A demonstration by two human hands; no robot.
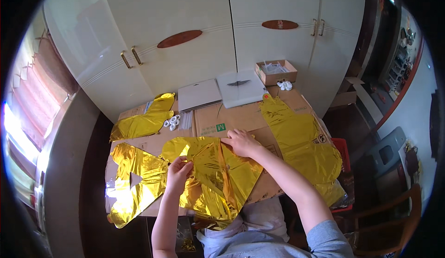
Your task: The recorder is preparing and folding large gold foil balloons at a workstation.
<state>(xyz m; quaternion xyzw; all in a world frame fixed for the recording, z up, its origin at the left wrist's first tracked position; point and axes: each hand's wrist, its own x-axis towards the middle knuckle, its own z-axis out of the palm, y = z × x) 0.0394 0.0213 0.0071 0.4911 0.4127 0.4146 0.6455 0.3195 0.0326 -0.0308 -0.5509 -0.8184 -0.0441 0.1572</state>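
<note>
A flat, uninflated gold foil balloon (208, 165) lies creased in front of me, its lower end hanging over the table edge towards my lap. My left hand (178, 172) pinches the foil at its left side between thumb and fingers. Near the balloon's upper edge, my right hand (242, 143) has its fingers curled and closed on the foil, beside a long upright fold. To the left is another gold foil balloon (150, 174) with a triangular gap in it. A big gold foil sheet (301, 140) covers the right side.
Cardboard (208, 119) covers the table. At the back are another gold foil piece (148, 119), white rings (172, 122), a grey flat panel (199, 95), a white panel (243, 85), and a box (276, 75) of clear items beside a white bundle (285, 85). A red crate (342, 153) stands right.
</note>
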